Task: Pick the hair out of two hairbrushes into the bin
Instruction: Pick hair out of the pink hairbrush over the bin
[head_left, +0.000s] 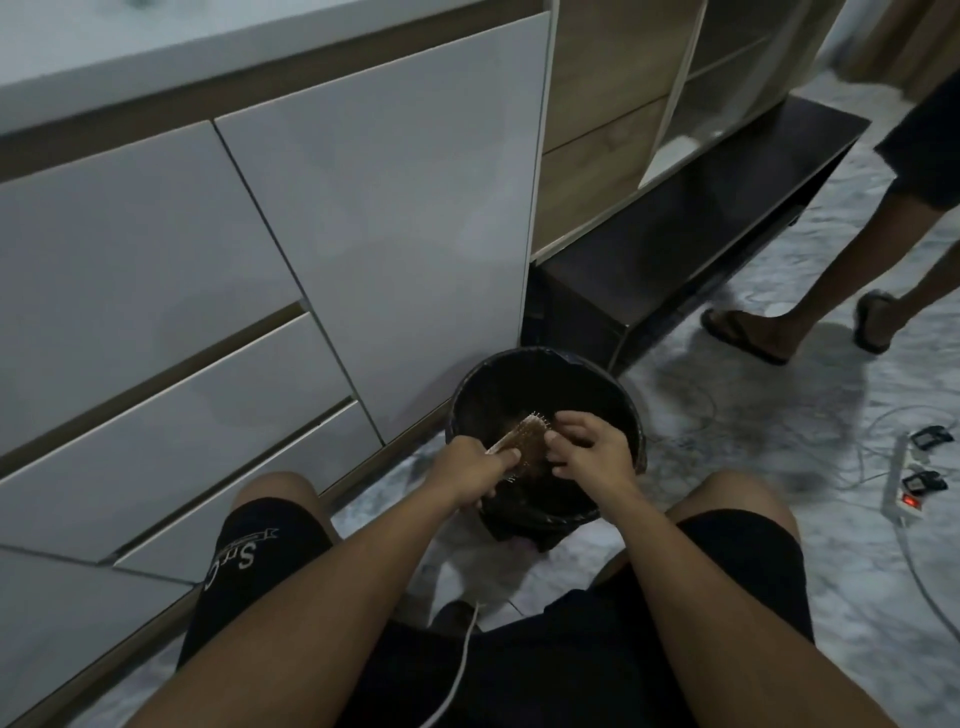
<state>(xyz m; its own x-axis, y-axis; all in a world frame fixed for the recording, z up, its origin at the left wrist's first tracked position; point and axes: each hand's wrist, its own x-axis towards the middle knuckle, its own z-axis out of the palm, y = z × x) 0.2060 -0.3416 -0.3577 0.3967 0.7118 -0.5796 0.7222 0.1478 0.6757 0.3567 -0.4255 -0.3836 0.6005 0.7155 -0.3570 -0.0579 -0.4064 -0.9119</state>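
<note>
A brown hairbrush (522, 439) with pale bristle tips is held over a round black bin (618, 395) lined with a dark bag. My left hand (475, 470) is shut on the brush near its handle end, above the bin's near rim. My right hand (589, 449) lies on the brush's bristle side with bent fingers pinching at the bristles. Whether hair is between those fingers is too dark to tell. Only one hairbrush is visible.
White cabinet drawers (208, 312) stand to the left, a dark low shelf (701, 228) behind the bin. Another person's legs and sandals (748, 335) stand at the right. A white power strip (906, 486) with cables lies on the marble floor at right. My knees flank the bin.
</note>
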